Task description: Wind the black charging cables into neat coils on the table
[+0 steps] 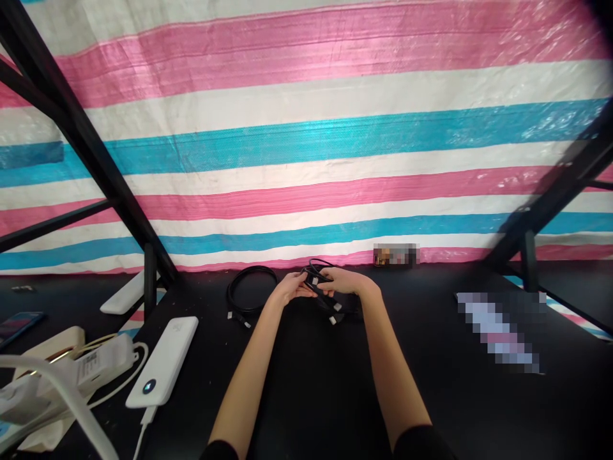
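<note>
A bundled black cable (313, 271) with pale metal plugs is held between my two hands near the back of the black table. My left hand (290, 287) is closed on the bundle's left side. From the right, my right hand (342, 281) grips the same loops, its fingers curled round them. Metal-tipped plugs (335, 317) stick out below my right hand; whether they all belong to the held cable I cannot tell. To the left of my left hand, another black cable (252, 289) lies coiled in a ring, its plugs toward me.
A white power bank (165, 361) with a plugged-in cord lies at left, beside a white power strip (103, 358). Another white slab (125, 295) and a phone (19, 327) sit farther left. Black metal frame legs (81, 134) flank the table; a striped sheet (306, 147) hangs behind.
</note>
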A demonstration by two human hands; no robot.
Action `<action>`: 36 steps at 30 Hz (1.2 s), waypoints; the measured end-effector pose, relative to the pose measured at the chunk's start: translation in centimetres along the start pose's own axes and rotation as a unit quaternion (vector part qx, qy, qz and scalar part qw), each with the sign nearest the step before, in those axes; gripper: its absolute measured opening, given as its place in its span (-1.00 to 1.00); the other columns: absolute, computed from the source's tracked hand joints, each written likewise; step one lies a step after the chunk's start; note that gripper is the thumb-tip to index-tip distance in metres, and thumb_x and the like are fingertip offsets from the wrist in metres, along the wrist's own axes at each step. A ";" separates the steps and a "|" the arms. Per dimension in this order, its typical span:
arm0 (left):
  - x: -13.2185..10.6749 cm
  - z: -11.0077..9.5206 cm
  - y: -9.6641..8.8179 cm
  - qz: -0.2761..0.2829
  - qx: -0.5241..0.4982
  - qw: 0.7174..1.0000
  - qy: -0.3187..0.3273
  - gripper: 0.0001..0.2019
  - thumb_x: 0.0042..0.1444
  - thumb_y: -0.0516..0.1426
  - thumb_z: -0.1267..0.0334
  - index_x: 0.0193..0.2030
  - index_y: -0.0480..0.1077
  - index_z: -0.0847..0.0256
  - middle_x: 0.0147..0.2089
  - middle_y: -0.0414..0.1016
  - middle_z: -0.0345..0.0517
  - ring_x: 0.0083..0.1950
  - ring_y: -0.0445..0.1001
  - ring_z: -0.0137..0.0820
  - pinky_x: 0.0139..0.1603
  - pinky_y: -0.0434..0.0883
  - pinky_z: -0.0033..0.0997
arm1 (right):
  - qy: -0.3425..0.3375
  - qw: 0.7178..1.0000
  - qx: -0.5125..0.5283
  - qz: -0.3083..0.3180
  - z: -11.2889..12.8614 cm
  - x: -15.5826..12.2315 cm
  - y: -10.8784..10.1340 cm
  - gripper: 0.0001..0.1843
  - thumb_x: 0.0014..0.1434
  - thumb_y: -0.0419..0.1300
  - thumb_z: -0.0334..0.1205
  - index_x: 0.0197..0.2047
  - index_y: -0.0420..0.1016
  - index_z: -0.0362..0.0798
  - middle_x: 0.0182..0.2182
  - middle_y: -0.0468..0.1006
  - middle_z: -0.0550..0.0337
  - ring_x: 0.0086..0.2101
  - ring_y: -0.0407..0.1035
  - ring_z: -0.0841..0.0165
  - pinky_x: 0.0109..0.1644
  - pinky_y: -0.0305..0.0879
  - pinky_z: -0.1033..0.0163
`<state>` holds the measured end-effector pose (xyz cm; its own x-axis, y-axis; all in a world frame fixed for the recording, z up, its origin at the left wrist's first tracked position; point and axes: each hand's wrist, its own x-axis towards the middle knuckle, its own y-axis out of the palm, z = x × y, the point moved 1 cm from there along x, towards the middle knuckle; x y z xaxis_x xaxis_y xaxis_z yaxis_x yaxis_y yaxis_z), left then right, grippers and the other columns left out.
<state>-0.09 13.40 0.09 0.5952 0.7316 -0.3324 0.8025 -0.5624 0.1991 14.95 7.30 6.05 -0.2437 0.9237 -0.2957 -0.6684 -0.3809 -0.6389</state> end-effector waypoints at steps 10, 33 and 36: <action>0.3 0.3 1.4 0.031 -0.122 0.992 -0.026 -0.67 0.26 -0.08 0.13 -0.37 0.31 0.33 -0.46 0.43 0.01 -0.43 0.47 -0.41 -0.27 0.47 -0.35 | 0.076 0.990 -0.123 -0.002 0.9 -0.7 0.3 -0.80 -0.05 0.18 -0.42 -0.28 0.43 -0.06 -0.44 0.51 0.23 -0.41 0.40 0.37 -0.38 0.21 0.35; -1.9 -1.2 1.8 -0.195 0.291 0.932 0.088 -0.40 -0.03 0.20 0.20 0.16 0.17 0.28 0.22 0.13 0.30 0.26 0.14 0.00 0.11 0.25 -0.16 | 0.130 0.978 -0.164 0.006 1.8 -1.1 0.3 -0.69 0.07 0.15 -0.02 -0.50 0.49 -0.07 -0.48 0.49 0.16 -0.42 0.37 0.34 -0.34 0.22 0.29; -2.4 -1.9 1.0 -0.224 0.451 0.859 0.094 -0.48 0.08 0.09 0.07 0.17 0.21 0.20 0.24 0.11 0.23 0.29 0.10 -0.02 0.19 0.13 -0.11 | 0.142 0.975 -0.171 0.006 2.0 -1.3 0.2 -0.69 0.10 0.12 -0.03 -0.43 0.53 -0.09 -0.36 0.54 0.10 -0.34 0.41 0.28 -0.31 0.23 0.27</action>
<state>-0.58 11.80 2.82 0.2998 0.9538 -0.0182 0.6445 -0.2165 -0.7333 13.72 6.09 7.66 -0.0130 0.8889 -0.4579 -0.3819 -0.4277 -0.8193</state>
